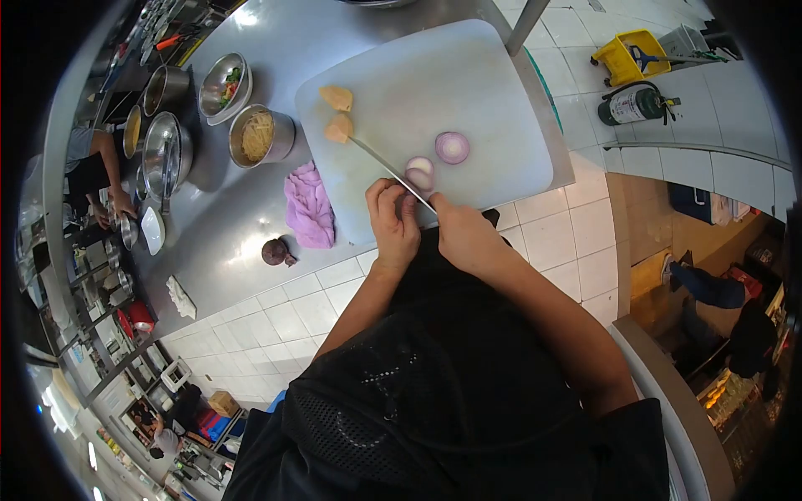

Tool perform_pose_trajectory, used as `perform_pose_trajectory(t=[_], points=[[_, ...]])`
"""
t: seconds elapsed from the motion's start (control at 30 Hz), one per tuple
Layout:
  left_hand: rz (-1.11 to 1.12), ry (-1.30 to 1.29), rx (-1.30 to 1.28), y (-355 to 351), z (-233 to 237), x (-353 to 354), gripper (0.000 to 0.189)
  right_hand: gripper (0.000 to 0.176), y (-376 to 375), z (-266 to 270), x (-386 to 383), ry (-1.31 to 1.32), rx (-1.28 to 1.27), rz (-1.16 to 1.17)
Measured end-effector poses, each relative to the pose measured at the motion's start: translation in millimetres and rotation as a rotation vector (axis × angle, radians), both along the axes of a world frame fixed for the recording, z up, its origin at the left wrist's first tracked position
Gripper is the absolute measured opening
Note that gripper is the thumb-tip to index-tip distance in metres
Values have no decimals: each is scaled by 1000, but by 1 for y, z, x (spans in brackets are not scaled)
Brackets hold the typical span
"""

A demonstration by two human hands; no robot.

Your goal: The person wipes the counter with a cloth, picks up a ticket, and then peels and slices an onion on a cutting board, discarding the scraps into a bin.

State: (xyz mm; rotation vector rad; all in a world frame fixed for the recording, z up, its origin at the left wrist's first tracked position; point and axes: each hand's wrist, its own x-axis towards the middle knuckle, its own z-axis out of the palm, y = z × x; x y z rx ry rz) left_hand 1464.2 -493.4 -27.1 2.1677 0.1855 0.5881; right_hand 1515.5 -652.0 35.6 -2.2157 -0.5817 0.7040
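Note:
A white cutting board [468, 75] lies on the steel counter. My right hand [464, 234] grips the handle of a long knife [388, 169], whose blade points up-left across the board. My left hand [393, 219] rests at the board's near edge, fingers curled over a piece of red onion. Two cut red onion pieces [419, 173] lie beside the blade, and a round onion half [452, 147] sits a little further right. Two yellowish chunks [338, 128] lie near the blade's tip and at the board's far left [337, 98].
A pink cloth [307, 206] lies left of the board, a whole red onion [275, 251] near the counter edge. Steel bowls and pots [261, 134] stand further left. Another person's arm [104, 167] works at the far left. A fire extinguisher [632, 103] lies on the tiled floor.

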Motion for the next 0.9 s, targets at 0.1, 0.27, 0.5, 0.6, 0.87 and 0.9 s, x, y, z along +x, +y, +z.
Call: perform_pose_trajectory(t=[0.1, 0.27, 0.5, 0.6, 0.87, 0.9], points=[[6, -15, -32, 0, -1, -1, 19, 28, -2, 0, 7, -6, -4, 2], [40, -36, -422, 12, -10, -13, 18, 23, -26, 11, 23, 269, 53, -10], [156, 234, -387, 19, 6, -23, 30, 19, -97, 22, -22, 180, 136, -157], [135, 272, -317, 16, 27, -15, 34, 23, -113, 25, -21, 207, 89, -210], [15, 492, -103, 36, 20, 6, 25, 14, -125, 17, -23, 735, 351, -302], [7, 501, -90, 39, 22, 9, 25, 14, -126, 9, -27, 803, 432, -291]])
